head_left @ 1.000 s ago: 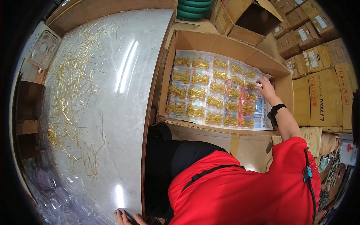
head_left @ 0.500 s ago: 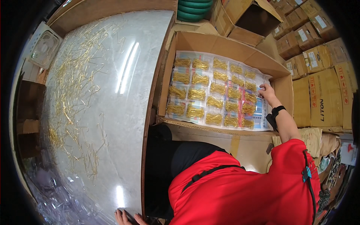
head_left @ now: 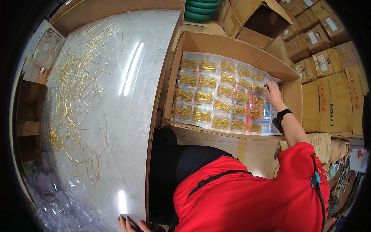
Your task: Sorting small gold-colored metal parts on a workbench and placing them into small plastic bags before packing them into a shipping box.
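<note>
Clear plastic packs of gold wire hooks [head_left: 225, 91] lie in rows inside a wide, low cardboard box [head_left: 235, 45], on a printed paper sheet [head_left: 271, 123]. My right hand [head_left: 273, 94] reaches over the box's right side. Its bent fingers are closed at the right edge of a pack [head_left: 258, 89] in the right-hand column; the fingertips are partly hidden. My left hand [head_left: 132, 224] rests on the near edge of the grey table [head_left: 127, 116], fingers apart and holding nothing. Loose gold wire hooks [head_left: 73, 96] are scattered along the table's left side.
Clear plastic pieces [head_left: 58, 197] are heaped at the table's near left. A white fan [head_left: 47, 44] stands beyond its left edge. Stacked cartons [head_left: 336, 100] fill the right side. An open carton [head_left: 262, 21] and a green coiled hose [head_left: 201, 9] are behind the box.
My right hand has shifted slightly left and away from me, its fingers now closer against the pack. My left hand stays on the table edge.
</note>
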Demonstrator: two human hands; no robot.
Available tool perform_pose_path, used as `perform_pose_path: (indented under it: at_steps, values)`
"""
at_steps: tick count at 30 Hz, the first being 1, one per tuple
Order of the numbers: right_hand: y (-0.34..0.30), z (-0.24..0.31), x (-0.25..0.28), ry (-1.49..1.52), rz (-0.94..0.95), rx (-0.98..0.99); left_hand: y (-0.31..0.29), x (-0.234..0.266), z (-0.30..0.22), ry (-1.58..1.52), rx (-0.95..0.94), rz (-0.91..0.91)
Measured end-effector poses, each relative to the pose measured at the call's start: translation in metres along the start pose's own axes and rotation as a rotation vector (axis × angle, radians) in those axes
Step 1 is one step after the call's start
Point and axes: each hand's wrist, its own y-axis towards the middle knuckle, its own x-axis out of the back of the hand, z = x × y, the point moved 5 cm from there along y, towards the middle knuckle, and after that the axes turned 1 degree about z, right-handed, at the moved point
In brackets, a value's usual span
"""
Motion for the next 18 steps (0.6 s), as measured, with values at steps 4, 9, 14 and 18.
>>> perform_pose_path:
  at_steps: [4, 9, 14, 18]
  values:
    - [0.002, 0.042, 0.017, -0.076, 0.02, 0.234, -0.01, -0.006, 0.019, 0.131, -0.052, 0.079]
    - [0.002, 0.039, 0.007, -0.184, 0.098, 0.338, -0.026, -0.009, 0.046, -0.072, 0.154, 0.039]
    - [-0.005, 0.032, 0.011, -0.181, 0.073, 0.308, -0.022, -0.01, 0.038, -0.073, 0.195, 0.044]
    - [-0.006, 0.012, 0.008, -0.124, 0.017, 0.289, -0.021, -0.01, 0.037, -0.095, 0.169, 0.08]
